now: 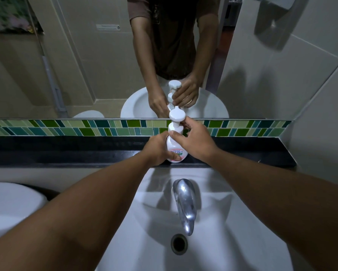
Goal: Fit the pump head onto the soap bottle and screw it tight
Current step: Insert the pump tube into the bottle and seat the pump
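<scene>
Black ledge (66, 151) bears upright soap bottle (177, 151), pump head (177, 115) topmost.

A white soap bottle (176, 148) with a pink-and-green label and white pump head (177, 115) is seen against green-and-teal mosaic tiles (86, 127), a black surface (66, 151), a white sink (213, 231) and a chrome tap (183, 202).

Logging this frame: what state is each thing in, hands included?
soap bottle: upright on the black ledge, gripped low by the left hand.
pump head: seated on the bottle neck, plunger up; tightness cannot be told.
right hand: fingers around the pump collar.
faucet: no water running.
sink: drain open, basin shows no water.
</scene>
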Available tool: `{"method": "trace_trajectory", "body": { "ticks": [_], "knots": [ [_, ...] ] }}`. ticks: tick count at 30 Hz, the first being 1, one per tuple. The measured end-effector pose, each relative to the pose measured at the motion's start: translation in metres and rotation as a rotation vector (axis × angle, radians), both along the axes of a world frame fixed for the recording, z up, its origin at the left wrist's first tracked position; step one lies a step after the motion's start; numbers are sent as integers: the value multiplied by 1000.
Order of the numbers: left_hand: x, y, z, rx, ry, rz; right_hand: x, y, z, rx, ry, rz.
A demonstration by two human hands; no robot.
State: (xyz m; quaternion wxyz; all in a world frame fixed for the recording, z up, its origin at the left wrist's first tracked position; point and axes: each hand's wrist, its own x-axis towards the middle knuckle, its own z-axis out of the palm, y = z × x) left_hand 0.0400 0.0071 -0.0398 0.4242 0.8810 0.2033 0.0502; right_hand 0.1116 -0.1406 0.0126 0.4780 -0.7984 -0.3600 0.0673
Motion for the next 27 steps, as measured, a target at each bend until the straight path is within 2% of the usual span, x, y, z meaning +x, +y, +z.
{"method": "trace_trajectory", "body": {
  "ticks": [10, 18, 27],
  "knots": [
    [1, 1, 4, 10, 36, -20, 1, -8, -17, -63, 21, 35],
    [1, 0, 3, 20, 45, -7, 0, -4, -27, -21, 125, -2],
    [2, 1, 2, 63, 54, -8, -4, 4, -36, -13, 143, -97]
  ]
}}
